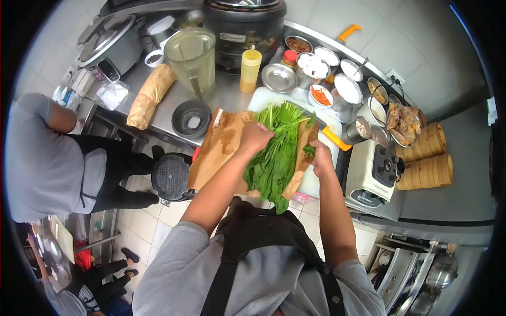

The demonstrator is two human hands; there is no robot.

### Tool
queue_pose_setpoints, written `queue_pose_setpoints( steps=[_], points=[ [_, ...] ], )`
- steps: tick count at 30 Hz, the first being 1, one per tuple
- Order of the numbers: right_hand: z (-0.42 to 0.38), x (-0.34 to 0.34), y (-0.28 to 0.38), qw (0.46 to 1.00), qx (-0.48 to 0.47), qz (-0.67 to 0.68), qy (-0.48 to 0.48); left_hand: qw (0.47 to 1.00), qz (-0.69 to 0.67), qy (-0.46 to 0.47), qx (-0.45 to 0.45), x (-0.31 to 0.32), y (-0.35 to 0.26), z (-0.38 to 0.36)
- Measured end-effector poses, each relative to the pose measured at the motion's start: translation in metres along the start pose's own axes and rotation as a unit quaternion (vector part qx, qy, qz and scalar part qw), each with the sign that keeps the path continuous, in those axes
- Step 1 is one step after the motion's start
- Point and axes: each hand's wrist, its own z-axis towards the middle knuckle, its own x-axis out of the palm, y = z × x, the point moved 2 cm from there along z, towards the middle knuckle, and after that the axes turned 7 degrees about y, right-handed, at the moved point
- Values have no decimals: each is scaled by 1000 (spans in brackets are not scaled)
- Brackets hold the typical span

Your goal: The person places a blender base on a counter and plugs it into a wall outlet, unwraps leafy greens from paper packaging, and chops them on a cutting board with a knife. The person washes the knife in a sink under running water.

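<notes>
A bunch of leafy greens [271,163] lies on a sheet of brown paper [224,142], stems toward the back and leaves drooping over the front edge. My left hand [256,138] is closed at the left side of the bunch, seemingly around some stems; its fingertips are partly hidden. On the other side, my right hand [320,158] pinches the paper's right edge, with a small loose leaf [309,151] beside the thumb. Under the paper is a white cutting board [329,118]. A knife with an orange handle [336,138] rests at the board's right side.
A blender jar [191,58], a squeeze bottle [251,68] and a black bowl [191,118] stand at the back left. Several metal containers of ingredients, including shredded carrot [320,96], line the back right. A blender base [371,171] is at right. A co-worker [52,158] stands at left.
</notes>
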Motion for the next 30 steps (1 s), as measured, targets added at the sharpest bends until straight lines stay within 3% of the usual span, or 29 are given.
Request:
queue_pose_setpoints(
  steps=[3,7,11,19,21,23,25,30],
  points=[
    [7,0,-21,998,47,41,-1,994,101,-26,22,-3,26,10],
    [12,14,-25,988,55,133,62,996,42,-77,14,2,25,9],
    [-3,31,-8,996,0,60,67,998,12,20,-53,8,3,4],
    [-23,66,30,988,-58,17,139,990,-117,52,55,-3,3,5],
    [-24,64,34,992,-57,17,114,975,-180,128,15,-9,3,4],
    [-22,59,34,994,-56,15,88,973,-187,134,17,-7,13,9],
    [-18,50,34,986,-94,120,64,951,-263,163,-7,-7,21,8],
    [-6,8,9,989,-80,124,-17,919,-345,189,-38,-8,32,7]
  ],
)
